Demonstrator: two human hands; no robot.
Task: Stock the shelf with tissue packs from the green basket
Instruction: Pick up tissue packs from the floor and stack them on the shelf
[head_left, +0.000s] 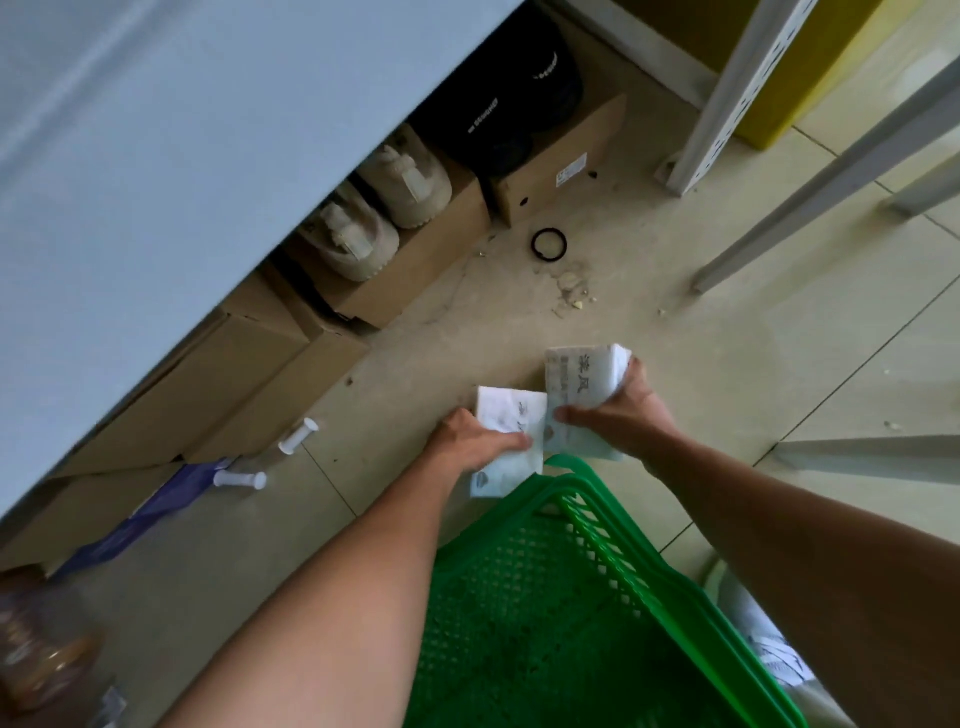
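The green basket (582, 613) stands low in the middle of the view, its perforated inside looking bare. Just past its far rim my left hand (472, 441) grips a white tissue pack (506, 415) with pale blue print. My right hand (618, 410) holds a second tissue pack (584, 379), a little higher and to the right, its edge touching the first pack. Both packs hang over the floor. The grey shelf board (182, 156) fills the upper left, above and left of my hands.
Under the shelf are cardboard boxes (270, 374), a pair of beige shoes (374, 208) and black items. White plastic pegs (298, 436), a black ring (548, 244) and crumbs lie on the tiled floor. White metal rack posts (737, 93) stand at the right. A jar (41, 644) is bottom left.
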